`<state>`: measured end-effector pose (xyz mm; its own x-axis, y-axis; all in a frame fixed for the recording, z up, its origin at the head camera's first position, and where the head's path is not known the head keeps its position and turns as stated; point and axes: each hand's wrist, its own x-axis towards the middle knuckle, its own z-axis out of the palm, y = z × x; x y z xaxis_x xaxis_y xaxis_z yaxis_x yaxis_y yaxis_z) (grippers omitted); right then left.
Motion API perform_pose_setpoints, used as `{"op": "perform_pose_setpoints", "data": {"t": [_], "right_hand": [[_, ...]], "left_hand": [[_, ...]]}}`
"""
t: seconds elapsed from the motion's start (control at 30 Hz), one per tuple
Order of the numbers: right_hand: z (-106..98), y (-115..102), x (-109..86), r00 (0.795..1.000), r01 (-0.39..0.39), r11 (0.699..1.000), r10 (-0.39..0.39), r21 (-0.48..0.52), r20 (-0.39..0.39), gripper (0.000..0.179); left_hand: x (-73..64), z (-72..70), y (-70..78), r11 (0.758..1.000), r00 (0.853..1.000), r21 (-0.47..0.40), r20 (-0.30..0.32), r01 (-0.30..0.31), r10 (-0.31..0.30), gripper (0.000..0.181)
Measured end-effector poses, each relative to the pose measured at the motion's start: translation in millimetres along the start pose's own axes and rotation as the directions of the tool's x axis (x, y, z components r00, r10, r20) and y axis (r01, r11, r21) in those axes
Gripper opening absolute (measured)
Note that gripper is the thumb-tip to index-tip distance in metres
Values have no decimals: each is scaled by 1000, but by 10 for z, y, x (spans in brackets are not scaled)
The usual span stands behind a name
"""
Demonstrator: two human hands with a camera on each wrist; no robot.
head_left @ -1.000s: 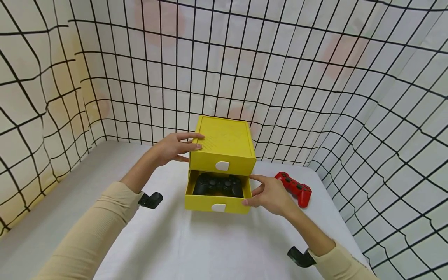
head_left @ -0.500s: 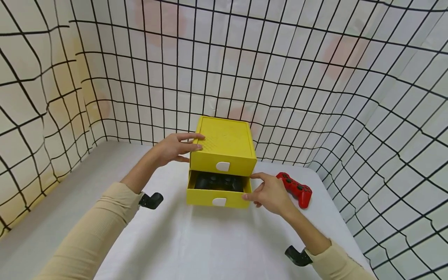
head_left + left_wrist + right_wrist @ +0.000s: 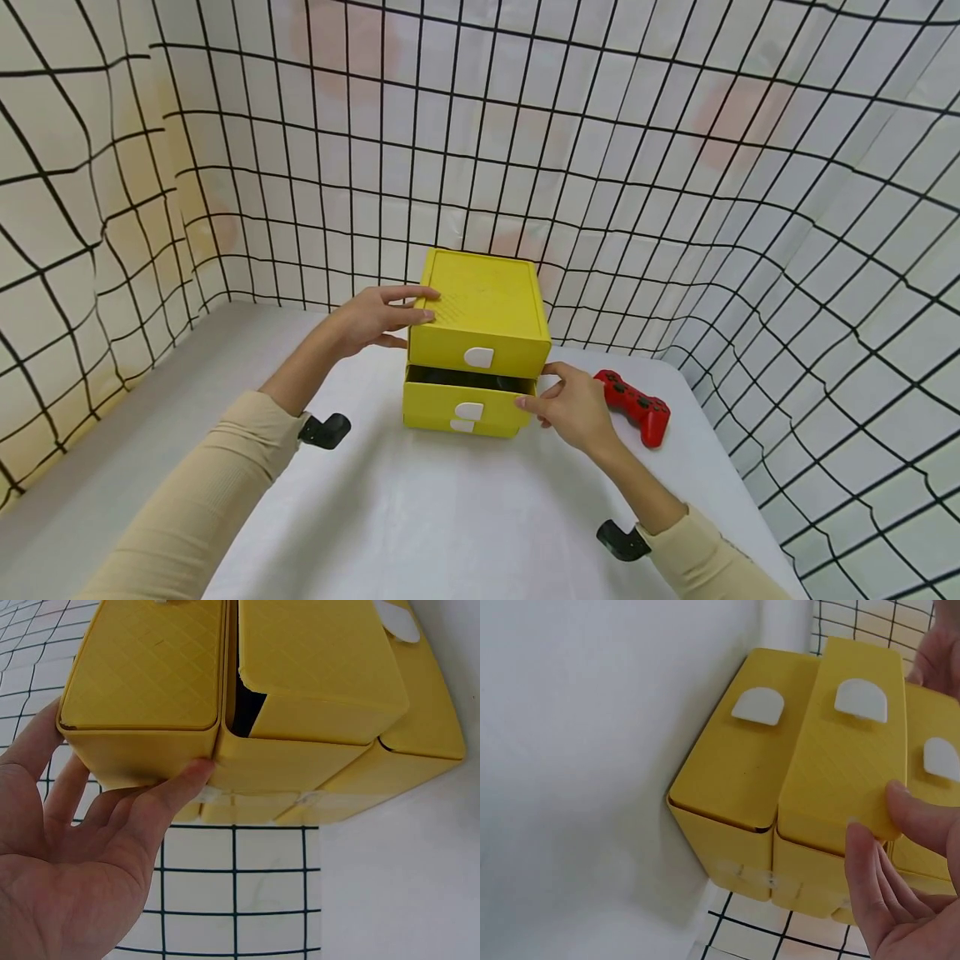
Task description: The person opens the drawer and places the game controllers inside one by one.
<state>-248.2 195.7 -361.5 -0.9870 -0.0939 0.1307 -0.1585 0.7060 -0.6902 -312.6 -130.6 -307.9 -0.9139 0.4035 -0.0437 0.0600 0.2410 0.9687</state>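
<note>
A yellow three-drawer box [image 3: 483,292] with white tabs stands on the white table. Its middle drawer [image 3: 468,404] sticks out a little, while the top and bottom drawers are in. Through the narrow gap above that drawer, dark parts of the black game controller [image 3: 468,380] show; the rest is hidden. My left hand [image 3: 367,321] rests straight fingers on the box's top left edge, with another finger along the side. My right hand [image 3: 577,408] holds the middle drawer's right corner, thumb on its front and fingers at the side.
A red game controller [image 3: 637,407] lies on the table [image 3: 450,517] just right of my right hand. Black wire grid [image 3: 480,125] walls the table at the back and on both sides, with pale cloth behind it.
The middle drawer has slid inward with my right hand, covering the black controller inside and uncovering the bottom drawer's tab. My left hand has stayed in place on the box.
</note>
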Motion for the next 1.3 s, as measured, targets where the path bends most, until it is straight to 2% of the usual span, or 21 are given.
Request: {"op": "perform_pose_setpoints", "data": {"t": [0.37, 0.53, 0.8, 1.07, 1.3], "right_hand": [[20, 33, 45, 999, 27, 999, -28, -40, -25, 66], [34, 66, 78, 999, 26, 999, -27, -25, -41, 66], [84, 85, 91, 998, 16, 996, -10, 92, -69, 62], [194, 104, 90, 980, 105, 970, -63, 220, -190, 44], [293, 146, 56, 961, 116, 953, -36, 279, -275, 33]], "left_hand": [[7, 0, -1, 1000, 1000, -3, 5, 4, -4, 51], [8, 5, -1, 1000, 1000, 4, 3, 8, -8, 52], [10, 0, -1, 1000, 1000, 10, -1, 5, -5, 52], [8, -10, -11, 1000, 1000, -2, -9, 8, -8, 50], [3, -11, -5, 1000, 1000, 0, 7, 6, -6, 51]]}}
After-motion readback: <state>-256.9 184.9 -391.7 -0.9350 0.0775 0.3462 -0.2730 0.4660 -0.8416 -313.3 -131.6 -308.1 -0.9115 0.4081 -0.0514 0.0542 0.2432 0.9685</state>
